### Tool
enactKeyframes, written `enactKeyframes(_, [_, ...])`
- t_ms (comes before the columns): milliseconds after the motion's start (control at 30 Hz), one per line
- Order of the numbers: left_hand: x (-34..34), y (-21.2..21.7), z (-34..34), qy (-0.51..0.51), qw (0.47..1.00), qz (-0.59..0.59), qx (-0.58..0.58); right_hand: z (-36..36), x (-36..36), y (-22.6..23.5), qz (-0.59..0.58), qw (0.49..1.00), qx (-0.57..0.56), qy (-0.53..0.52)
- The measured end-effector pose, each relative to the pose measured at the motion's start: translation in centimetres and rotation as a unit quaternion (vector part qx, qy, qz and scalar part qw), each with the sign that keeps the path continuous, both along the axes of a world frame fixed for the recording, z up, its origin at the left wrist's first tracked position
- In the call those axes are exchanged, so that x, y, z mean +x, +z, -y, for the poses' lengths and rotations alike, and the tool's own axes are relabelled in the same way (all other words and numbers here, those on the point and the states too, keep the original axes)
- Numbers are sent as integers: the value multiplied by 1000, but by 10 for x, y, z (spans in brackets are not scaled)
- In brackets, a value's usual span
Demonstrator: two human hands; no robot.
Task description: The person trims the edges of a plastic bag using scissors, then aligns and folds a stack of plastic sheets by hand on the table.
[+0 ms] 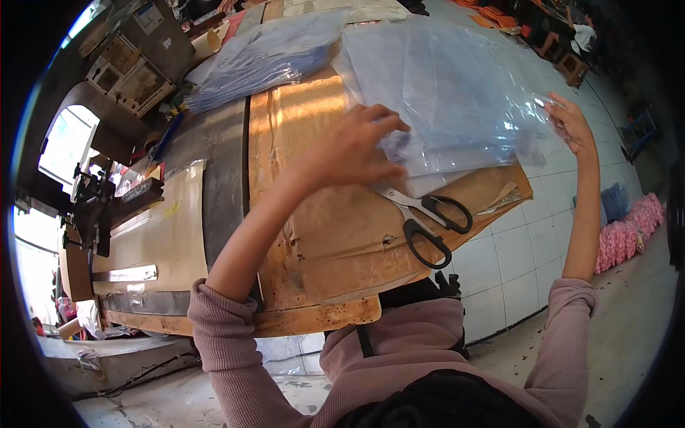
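Clear plastic sheets (457, 93) lie in a loose, shiny pile on the brown-covered tabletop, reaching past its right edge. At the right corner of the pile, my right hand (571, 123) pinches the edge of a sheet and holds it raised. Over the near left corner hovers my left hand (360, 146), fingers curved and thumb apart; whether its fingertips touch the plastic I cannot tell. Just below that hand lie black-handled scissors (421, 207), their handles toward me and spread, their blade tips hidden under the plastic or my left hand.
A thick stack of clear plastic sheets (271, 57) sits at the far left. A black machine (89, 207) and a metal ruler (127, 274) are on the left. Pink bundles (631, 232) rest on the tiled floor at right. A stool (571, 70) and another person (584, 37) are farther back.
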State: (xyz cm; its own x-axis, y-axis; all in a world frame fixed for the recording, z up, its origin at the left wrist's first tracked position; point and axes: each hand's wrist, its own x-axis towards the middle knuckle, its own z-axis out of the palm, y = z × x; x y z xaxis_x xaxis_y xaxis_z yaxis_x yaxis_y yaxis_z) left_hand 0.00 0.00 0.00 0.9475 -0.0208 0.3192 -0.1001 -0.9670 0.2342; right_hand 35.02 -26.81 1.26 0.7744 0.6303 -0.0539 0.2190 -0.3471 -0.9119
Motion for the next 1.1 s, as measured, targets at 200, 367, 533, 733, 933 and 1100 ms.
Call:
enactKeyframes(200, [2, -2, 5, 16, 999, 45, 17, -12, -9, 3, -8, 999, 40, 23])
enactKeyframes(367, [3, -7, 20, 65, 992, 86, 58, -24, -27, 10, 10, 993, 47, 106])
enactKeyframes(533, [-2, -12, 19, 12, 968, 215, 126, -28, -22, -1, 10, 984, 33, 175])
enactKeyframes(733, [19, 20, 14, 24, 903, 425, 63, -40, -40, 20, 102, 968, -40, 224])
enactKeyframes(933, [39, 42, -9, 16, 917, 393, -61, -45, -31, 30, 103, 972, -20, 211])
enactKeyframes(1100, [50, 92, -29, 118, 792, 580, -150, -35, -12, 7, 81, 951, 274, 120])
